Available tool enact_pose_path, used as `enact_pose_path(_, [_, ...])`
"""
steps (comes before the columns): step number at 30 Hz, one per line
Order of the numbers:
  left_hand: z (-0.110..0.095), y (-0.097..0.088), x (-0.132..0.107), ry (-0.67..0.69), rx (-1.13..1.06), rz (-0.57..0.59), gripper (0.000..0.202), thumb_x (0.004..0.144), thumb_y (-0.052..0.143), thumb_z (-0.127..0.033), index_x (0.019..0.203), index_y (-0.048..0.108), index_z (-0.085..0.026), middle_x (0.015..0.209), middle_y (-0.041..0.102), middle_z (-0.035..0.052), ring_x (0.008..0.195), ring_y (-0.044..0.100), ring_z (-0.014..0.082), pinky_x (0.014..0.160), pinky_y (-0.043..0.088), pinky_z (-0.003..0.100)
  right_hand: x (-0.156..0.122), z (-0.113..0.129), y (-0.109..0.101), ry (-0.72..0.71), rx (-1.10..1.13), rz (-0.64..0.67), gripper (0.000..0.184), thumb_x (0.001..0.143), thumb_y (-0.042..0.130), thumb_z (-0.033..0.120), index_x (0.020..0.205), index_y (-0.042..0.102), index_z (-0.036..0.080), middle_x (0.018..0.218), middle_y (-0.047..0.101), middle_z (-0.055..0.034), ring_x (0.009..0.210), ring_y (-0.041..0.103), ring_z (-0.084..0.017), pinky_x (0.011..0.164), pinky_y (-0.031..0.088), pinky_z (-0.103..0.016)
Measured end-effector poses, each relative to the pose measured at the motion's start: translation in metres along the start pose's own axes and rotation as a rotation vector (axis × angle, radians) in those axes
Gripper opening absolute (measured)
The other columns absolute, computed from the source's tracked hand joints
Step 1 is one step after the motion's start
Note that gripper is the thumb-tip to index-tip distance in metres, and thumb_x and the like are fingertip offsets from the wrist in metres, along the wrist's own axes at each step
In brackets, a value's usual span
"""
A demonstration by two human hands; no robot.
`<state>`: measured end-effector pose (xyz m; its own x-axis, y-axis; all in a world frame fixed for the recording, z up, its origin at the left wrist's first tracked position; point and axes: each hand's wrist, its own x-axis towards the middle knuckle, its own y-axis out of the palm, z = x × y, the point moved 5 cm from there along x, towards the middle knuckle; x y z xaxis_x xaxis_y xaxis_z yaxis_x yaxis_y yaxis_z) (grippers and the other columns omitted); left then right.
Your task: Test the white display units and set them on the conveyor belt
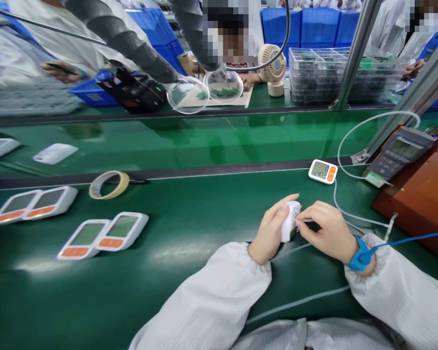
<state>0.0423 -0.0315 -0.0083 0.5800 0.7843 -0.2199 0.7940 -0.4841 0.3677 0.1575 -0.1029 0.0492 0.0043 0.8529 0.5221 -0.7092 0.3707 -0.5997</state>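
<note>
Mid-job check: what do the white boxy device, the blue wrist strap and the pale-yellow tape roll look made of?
White boxy device in the left hand: probably hard plastic, smooth and satiny, with rounded edges.
Blue wrist strap: matte fabric or rubber, curving closely round the wrist; texture unclear.
Pale-yellow tape roll: smooth-looking, perhaps film or paper; layers too blurred to tell.

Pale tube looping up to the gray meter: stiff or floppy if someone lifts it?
The pale tube is probably flexible but springy, since it arches in a wide, smooth curve with no visible kink. It looks thin, so likely light. Pulling it might tug the gray meter, which it runs to.
</note>
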Motion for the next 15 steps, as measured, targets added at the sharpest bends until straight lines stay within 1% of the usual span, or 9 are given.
enact_pose_path(6, [0.0, 0.0001, -0.0018, 0.03, 0.056, 0.015, 0.058, 0.085, 0.063, -0.056, 0.124, 0.065, -0.014, 0.107, 0.071, 0.0109, 0.096, 0.064, 0.022, 0.088, 0.048, 0.031, -0.0016, -0.0004, 0.0043, 0.014, -0.002, 0.015, 0.015, 0.093, 0.053, 0.017, 0.082, 0.063, 0.019, 0.078, 0.067, -0.0019, 0.072, 0.059, -0.016, 0.07, 0.046, -0.03])
enact_pose_path(15, [-0.001, 0.0007, -0.0032, 0.075, 0.185, 0.017, 0.063, 0.087, 0.056, -0.06, 0.127, 0.062, -0.013, 0.11, 0.071, 0.0111, 0.098, 0.064, 0.023, 0.089, 0.049, 0.033, -0.003, -0.0012, 0.0086, 0.038, 0.023, 0.066, 0.014, 0.094, 0.053, 0.016, 0.083, 0.062, 0.019, 0.079, 0.065, -0.002, 0.073, 0.057, -0.017, 0.069, 0.043, -0.029])
